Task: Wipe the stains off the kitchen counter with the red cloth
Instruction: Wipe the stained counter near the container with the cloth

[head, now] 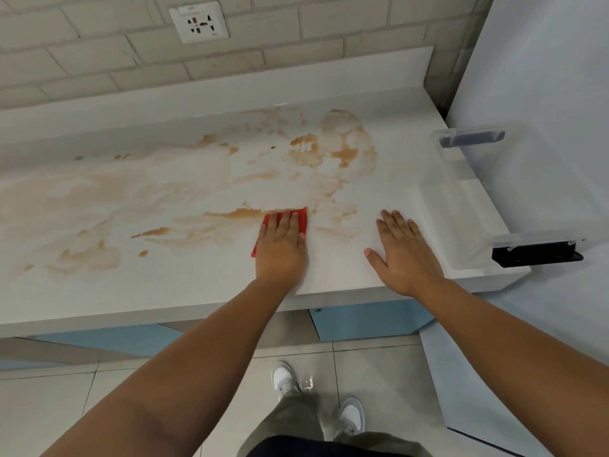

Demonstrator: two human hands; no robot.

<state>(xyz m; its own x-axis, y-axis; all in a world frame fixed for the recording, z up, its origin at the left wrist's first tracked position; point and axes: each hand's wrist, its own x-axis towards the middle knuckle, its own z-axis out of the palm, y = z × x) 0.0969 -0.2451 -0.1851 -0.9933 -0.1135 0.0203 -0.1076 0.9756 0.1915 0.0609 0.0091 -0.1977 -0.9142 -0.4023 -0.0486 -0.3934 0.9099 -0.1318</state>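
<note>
Bare forearms (204,351); olive trousers (296,420); white-and-grey sneakers (351,415).

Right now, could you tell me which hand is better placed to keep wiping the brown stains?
The left hand: it already presses the red cloth flat at the stains' edge. The right hand lies flat on bare counter, holding nothing.

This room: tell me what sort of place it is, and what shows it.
Most likely a kitchen. A long white counter smeared with brown stains runs under a tiled wall with a wall socket, with blue cabinets below. The left hand presses a red cloth on it.
</note>
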